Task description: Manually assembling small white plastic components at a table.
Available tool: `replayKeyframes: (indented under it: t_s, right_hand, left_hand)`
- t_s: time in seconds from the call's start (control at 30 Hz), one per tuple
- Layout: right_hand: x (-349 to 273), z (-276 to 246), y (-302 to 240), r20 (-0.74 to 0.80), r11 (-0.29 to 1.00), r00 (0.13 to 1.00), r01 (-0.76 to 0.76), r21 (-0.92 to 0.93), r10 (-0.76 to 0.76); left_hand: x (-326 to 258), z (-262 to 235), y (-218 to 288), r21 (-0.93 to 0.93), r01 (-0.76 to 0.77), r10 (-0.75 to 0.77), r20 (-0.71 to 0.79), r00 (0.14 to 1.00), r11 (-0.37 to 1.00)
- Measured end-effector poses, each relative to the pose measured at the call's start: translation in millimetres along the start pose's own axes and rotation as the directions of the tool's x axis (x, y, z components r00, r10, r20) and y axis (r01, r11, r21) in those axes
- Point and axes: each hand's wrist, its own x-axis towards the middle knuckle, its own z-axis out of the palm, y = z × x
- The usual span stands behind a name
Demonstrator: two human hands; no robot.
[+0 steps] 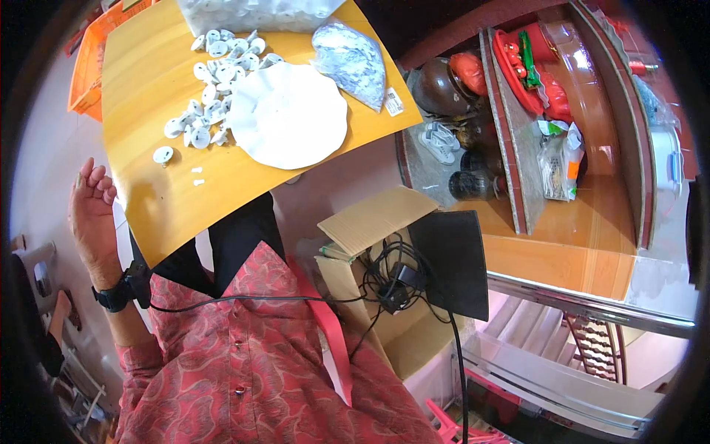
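Red patterned shirt (251,370) is filling the lower left of the frame, with a black cable (244,299) running across it, and above it we are seeing our left hand (90,214) raised at the left edge, fingers loosely curled and gripping nothing, a black watch (118,292) on the wrist. Our right hand is lying outside the frame. Nearest that hand, on the yellow surface (155,214), small white plastic discs (211,96) are lying scattered in the upper left; we are judging them light, stiff and a little slippery, best pinched by the rim one at a time. Beside them a thin white round sheet (288,115) is lying, likely flimsy. A clear bag (351,59) at the top is holding more white discs. An open cardboard box (370,244) at centre is holding tangled cables
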Motion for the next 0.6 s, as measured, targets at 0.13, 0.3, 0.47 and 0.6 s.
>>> replayKeyframes:
  t_s: [0.13,0.3,0.47,0.6]
  right_hand:
    - [0,8,-9,0.033,0.995,0.998,0.044,0.093,-0.047]
    - [-11,10,-16,0.025,0.971,0.994,0.101,0.217,-0.109]
    - [-21,11,-23,0.196,0.952,0.959,0.151,0.267,-0.207]
    - [-70,14,-51,0.203,0.799,0.964,0.017,0.602,-0.173]
  left_hand:
    - [1,17,11,-0.031,-0.053,0.051,-0.043,0.998,0.998]
    - [8,40,24,-0.112,-0.08,0.085,0.044,0.995,0.991]
    - [15,27,76,-0.078,-0.198,0.208,0.154,0.966,0.977]
    - [28,18,101,-0.009,-0.284,0.28,-0.151,0.948,0.959]
